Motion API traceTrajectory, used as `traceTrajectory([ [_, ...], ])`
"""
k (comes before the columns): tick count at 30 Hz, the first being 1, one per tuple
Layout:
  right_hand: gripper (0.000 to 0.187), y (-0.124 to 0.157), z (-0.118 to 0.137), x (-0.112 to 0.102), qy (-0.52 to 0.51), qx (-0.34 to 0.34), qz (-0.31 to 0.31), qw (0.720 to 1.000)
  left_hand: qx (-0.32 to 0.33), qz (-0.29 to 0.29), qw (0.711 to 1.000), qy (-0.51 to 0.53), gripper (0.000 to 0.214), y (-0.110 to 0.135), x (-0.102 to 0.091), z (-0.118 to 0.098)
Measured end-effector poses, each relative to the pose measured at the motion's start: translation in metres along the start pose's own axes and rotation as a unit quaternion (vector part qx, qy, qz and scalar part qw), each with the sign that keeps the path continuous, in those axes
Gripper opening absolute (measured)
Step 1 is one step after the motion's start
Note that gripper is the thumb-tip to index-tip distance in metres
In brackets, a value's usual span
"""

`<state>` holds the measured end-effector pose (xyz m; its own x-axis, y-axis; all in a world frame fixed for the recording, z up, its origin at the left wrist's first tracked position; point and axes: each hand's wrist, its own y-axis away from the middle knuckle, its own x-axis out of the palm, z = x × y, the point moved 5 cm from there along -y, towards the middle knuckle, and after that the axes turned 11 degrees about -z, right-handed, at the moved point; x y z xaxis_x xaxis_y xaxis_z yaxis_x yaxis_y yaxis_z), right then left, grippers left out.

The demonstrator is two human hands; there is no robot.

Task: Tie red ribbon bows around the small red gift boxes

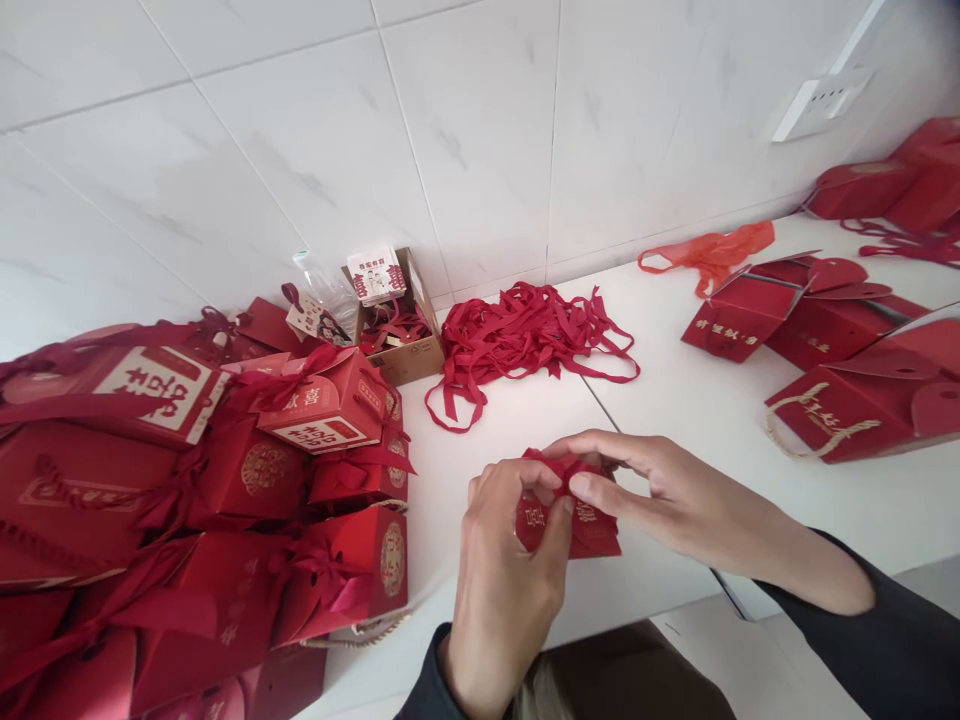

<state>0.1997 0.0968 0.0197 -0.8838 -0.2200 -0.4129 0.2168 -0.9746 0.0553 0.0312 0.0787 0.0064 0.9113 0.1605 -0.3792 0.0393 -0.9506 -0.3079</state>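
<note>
A small red gift box [592,540] with gold characters rests on the white table near its front edge. Over its top, my left hand [514,560] pinches a red ribbon [571,470] between thumb and fingers. My right hand [645,490] meets it from the other side, thumb and fingers closed on the same ribbon. The fingers hide part of the ribbon and the box's top. Behind the box lies a tangled heap of loose red ribbons [525,335].
Red gift boxes [262,475], many tied with ribbon, are stacked at the left. A cardboard box [412,355] with cards stands by the tiled wall. More red boxes [855,420] and an orange-red plastic bag [709,250] lie right. A seam [600,405] crosses the table.
</note>
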Motion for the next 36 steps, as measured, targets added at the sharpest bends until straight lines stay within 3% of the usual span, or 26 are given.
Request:
traceTrajectory([
  [4, 0.026, -0.005, 0.003, 0.005, 0.014, -0.005, 0.002, 1.000, -0.009, -0.020, 0.999, 0.031, 0.015, 0.001, -0.003, 0.004],
  [7, 0.026, -0.004, 0.002, 0.003, 0.011, 0.005, -0.002, 1.000, -0.022, 0.002, 1.000, 0.021, 0.024, -0.001, -0.003, 0.011],
  [11, 0.033, 0.000, -0.001, -0.004, 0.044, 0.000, -0.016, 0.999, -0.035, 0.036, 0.999, 0.011, 0.012, -0.003, -0.002, 0.017],
  [13, 0.039, 0.001, -0.007, -0.009, 0.082, -0.002, -0.030, 0.996, -0.032, 0.021, 0.999, 0.015, 0.008, -0.005, -0.004, 0.017],
  [17, 0.029, 0.000, -0.020, -0.020, 0.150, -0.008, -0.058, 0.987, -0.019, -0.031, 0.999, 0.013, 0.012, -0.006, -0.010, 0.015],
  [22, 0.025, 0.000, -0.012, -0.028, 0.164, -0.092, -0.116, 0.975, -0.012, -0.042, 0.998, 0.041, 0.014, -0.005, -0.010, 0.013],
  [28, 0.028, -0.001, -0.004, -0.016, 0.093, 0.020, -0.059, 0.994, 0.007, -0.055, 0.998, 0.025, 0.010, -0.005, -0.005, 0.012],
  [36, 0.025, -0.007, 0.004, -0.007, 0.026, 0.003, -0.015, 1.000, -0.043, -0.057, 0.992, 0.105, 0.008, -0.009, 0.003, 0.017],
])
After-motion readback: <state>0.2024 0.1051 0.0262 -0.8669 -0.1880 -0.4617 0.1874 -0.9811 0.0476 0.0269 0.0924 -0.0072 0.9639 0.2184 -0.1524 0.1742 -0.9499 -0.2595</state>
